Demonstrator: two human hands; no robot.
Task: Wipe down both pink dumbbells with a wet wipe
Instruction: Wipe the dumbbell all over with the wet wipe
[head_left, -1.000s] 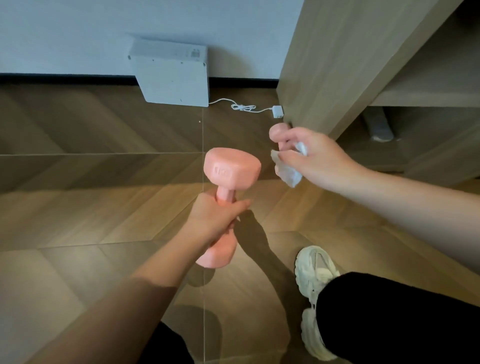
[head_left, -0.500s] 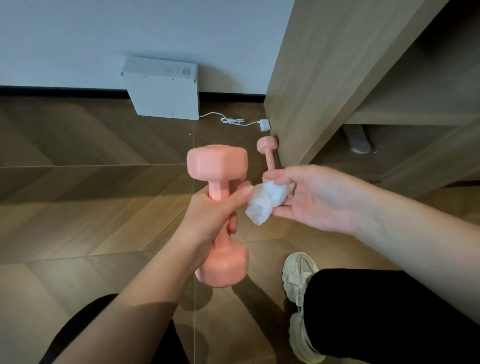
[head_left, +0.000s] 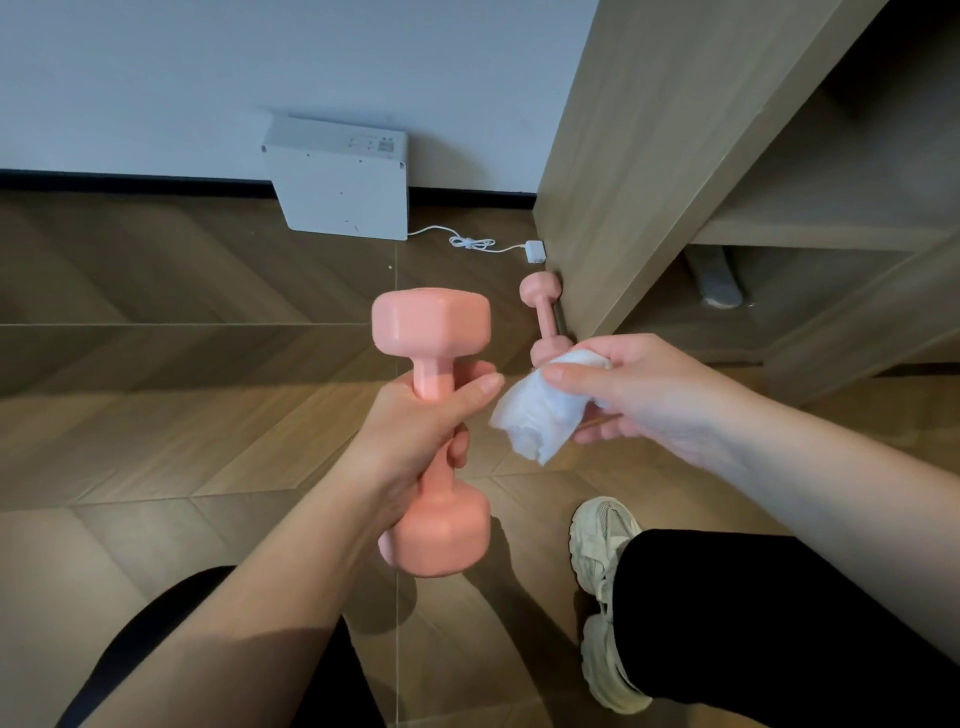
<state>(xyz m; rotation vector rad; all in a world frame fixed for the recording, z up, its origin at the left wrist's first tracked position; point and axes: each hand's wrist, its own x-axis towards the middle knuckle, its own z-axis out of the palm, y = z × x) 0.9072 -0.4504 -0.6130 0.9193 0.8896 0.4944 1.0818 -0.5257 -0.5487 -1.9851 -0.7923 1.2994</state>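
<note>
The left hand grips a pink hex-ended dumbbell by its handle, long axis 12 to 6 o'clock. At its 3 o'clock, the right hand pinches a crumpled white wipe.

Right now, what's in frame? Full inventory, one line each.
held dumbbell: 1, pink, upright, handle in left grip
second dumbbell: 1, pink, on floor against cabinet
wet wipe: 1, white, bunched in right grip
box: 1, white, leaning on wall
cable: 1, white, floor, from box toward cabinet
cabinet: 1, light wood, right
grey object: 1, under cabinet shelf, unclear
shoe: cream, lower right
trousers: black, bottom
left grip: 1, holds held dumbbell
right grip: 1, pinches wet wipe
</note>
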